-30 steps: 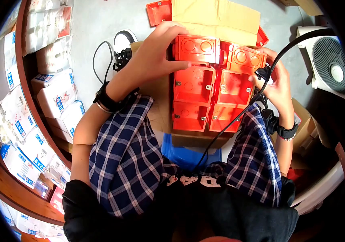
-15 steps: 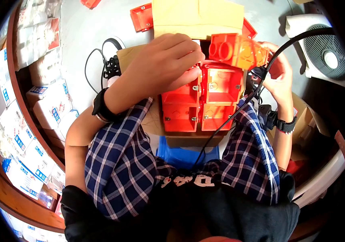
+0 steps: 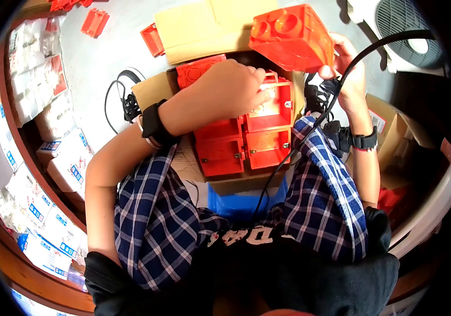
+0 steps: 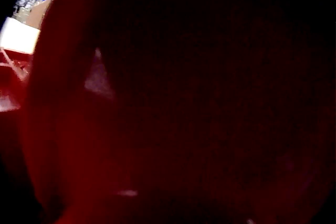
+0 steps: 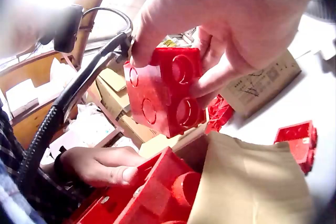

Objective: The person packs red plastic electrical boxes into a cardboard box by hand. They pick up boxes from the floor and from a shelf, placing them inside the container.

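Note:
My right hand point(image 3: 349, 73) holds a red electrical junction box point(image 3: 301, 42) by its right end, raised above the far right of an open cardboard carton point(image 3: 246, 185). In the right wrist view, thumb and fingers grip this box from opposite sides, its round knockouts showing. My left hand point(image 3: 225, 89) reaches across the carton, fingers bent and thumb at the edge of an open-faced junction box point(image 3: 270, 116) in the stack. Beneath its wrist lie other red boxes point(image 3: 220, 152), and one with knockouts upward point(image 3: 191, 72) lies behind. Dark red fills most of the left wrist view.
A black cable point(image 3: 336, 100) crosses in front of my right hand. Loose red boxes point(image 3: 152, 41) lie on the floor beyond the carton flap point(image 3: 204, 31). Shelves of white packages point(image 3: 59, 160) stand left; a fan point(image 3: 402, 26) is at right, a blue stool point(image 3: 225, 205) below.
My right hand has lifted a junction box up and away from the stack. My left hand has shifted right over the remaining boxes. The head view has turned.

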A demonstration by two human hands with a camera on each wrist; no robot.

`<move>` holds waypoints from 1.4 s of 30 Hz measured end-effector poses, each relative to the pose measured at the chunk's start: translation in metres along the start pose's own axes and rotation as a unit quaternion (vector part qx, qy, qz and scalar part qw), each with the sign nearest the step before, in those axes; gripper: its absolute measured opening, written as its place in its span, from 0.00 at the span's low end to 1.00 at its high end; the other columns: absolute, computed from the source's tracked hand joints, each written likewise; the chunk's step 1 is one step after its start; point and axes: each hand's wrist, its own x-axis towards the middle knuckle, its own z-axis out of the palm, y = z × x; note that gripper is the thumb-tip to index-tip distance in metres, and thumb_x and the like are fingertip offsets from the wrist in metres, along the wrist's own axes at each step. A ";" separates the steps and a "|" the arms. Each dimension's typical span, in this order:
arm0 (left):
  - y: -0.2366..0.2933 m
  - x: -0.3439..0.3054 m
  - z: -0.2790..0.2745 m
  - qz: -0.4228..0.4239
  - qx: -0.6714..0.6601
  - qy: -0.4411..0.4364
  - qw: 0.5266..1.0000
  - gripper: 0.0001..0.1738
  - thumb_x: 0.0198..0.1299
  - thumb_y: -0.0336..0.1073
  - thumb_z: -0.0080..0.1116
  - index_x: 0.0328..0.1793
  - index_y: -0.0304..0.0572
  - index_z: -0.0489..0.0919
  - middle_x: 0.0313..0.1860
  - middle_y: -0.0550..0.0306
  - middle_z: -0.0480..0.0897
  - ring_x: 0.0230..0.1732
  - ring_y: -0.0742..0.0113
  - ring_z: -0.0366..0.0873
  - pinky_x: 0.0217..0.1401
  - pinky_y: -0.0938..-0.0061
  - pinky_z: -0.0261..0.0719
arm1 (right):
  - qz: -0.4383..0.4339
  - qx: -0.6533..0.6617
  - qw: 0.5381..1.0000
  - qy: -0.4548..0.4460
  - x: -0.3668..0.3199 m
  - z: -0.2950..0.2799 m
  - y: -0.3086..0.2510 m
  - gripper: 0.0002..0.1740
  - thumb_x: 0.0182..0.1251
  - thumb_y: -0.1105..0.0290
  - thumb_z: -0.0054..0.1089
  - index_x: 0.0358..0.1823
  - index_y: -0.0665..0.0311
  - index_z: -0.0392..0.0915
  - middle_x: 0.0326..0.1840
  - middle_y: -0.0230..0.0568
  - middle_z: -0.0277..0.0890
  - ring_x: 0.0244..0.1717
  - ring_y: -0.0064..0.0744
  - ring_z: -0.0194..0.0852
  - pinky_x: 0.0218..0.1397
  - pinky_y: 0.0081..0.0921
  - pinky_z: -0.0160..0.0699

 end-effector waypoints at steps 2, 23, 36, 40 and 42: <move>-0.006 0.000 0.002 0.054 0.056 -0.016 0.997 0.21 0.69 0.43 0.49 0.56 0.32 0.78 0.35 0.41 0.83 0.39 0.44 0.81 0.57 0.57 0.74 | 0.023 0.034 0.999 -0.011 -0.001 0.002 -0.003 0.34 0.53 0.75 0.77 0.62 0.68 0.70 0.56 0.38 0.77 0.54 0.26 0.79 0.59 0.22 0.78; -0.006 -0.036 -0.037 0.065 0.055 0.045 0.995 0.23 0.64 0.44 0.58 0.57 0.33 0.78 0.51 0.43 0.82 0.57 0.48 0.77 0.64 0.61 0.72 | 0.058 0.018 0.997 -0.051 0.000 0.001 -0.002 0.37 0.49 0.77 0.79 0.62 0.66 0.69 0.58 0.36 0.76 0.55 0.24 0.77 0.59 0.22 0.77; -0.029 -0.058 -0.050 -0.024 0.043 0.150 0.987 0.15 0.53 0.33 0.67 0.46 0.40 0.79 0.44 0.53 0.80 0.46 0.52 0.78 0.48 0.66 0.78 | 0.013 -0.141 0.975 -0.173 0.005 0.020 -0.015 0.35 0.47 0.67 0.81 0.57 0.65 0.74 0.58 0.39 0.77 0.61 0.31 0.75 0.65 0.31 0.73; -0.030 -0.057 -0.045 -0.021 0.039 0.139 0.989 0.18 0.50 0.33 0.68 0.47 0.41 0.77 0.43 0.55 0.78 0.45 0.53 0.77 0.47 0.67 0.78 | -0.035 -0.228 0.962 -0.144 0.003 0.024 -0.009 0.37 0.48 0.58 0.79 0.59 0.64 0.74 0.62 0.39 0.79 0.52 0.29 0.78 0.57 0.26 0.75; -0.030 -0.056 -0.043 -0.020 0.050 0.144 0.988 0.20 0.49 0.34 0.69 0.49 0.42 0.77 0.43 0.55 0.78 0.46 0.53 0.77 0.47 0.67 0.78 | -0.010 -0.225 0.963 -0.148 0.002 0.023 -0.010 0.37 0.48 0.58 0.79 0.59 0.64 0.74 0.62 0.40 0.78 0.54 0.32 0.78 0.58 0.27 0.75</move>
